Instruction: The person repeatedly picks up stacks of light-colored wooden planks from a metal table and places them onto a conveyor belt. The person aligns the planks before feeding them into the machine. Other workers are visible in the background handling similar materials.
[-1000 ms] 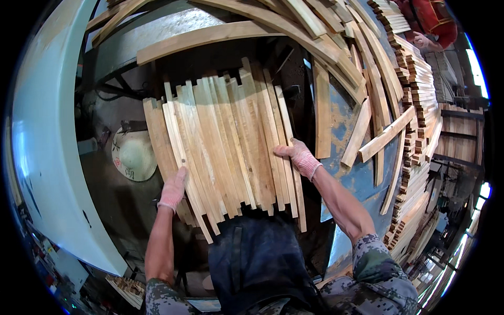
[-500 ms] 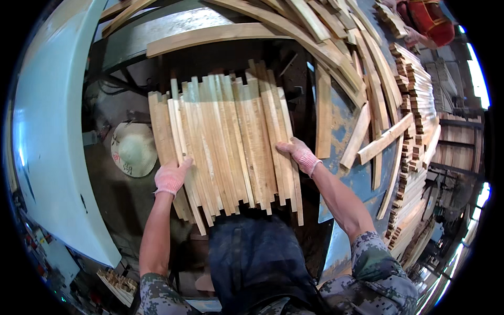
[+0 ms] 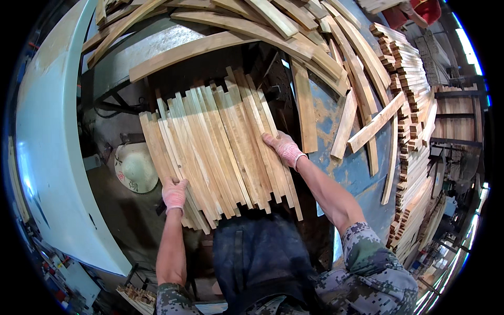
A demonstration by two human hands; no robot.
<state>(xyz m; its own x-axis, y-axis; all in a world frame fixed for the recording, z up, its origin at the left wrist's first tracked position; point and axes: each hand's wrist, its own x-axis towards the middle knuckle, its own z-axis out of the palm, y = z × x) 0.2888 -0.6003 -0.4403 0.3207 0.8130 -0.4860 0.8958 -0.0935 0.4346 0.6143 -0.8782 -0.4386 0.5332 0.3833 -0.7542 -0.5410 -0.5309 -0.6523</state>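
Note:
A wide row of wooden strips (image 3: 215,152), laid side by side with uneven ends, spans the space between my hands in front of my dark apron. My left hand (image 3: 174,194), in a pale pink glove, is closed on the row's left side near its lower end, thumb on top. On the right side my right hand (image 3: 285,148), gloved alike, grips the outer strips higher up. The fingers under the row are hidden on both sides. What carries the row from below cannot be seen.
A pale blue machine panel (image 3: 50,152) stands at the left. Loose boards (image 3: 362,94) lie on the blue table (image 3: 325,115) at the right, beside stacked strips (image 3: 412,105). A straw hat (image 3: 136,167) sits low at the left. Another person's hand (image 3: 415,16) shows at the upper right.
The row now sits tilted, its far end leaning more to the left. My left hand is lower in view, and my right hand has shifted slightly left and up. The surroundings shifted too.

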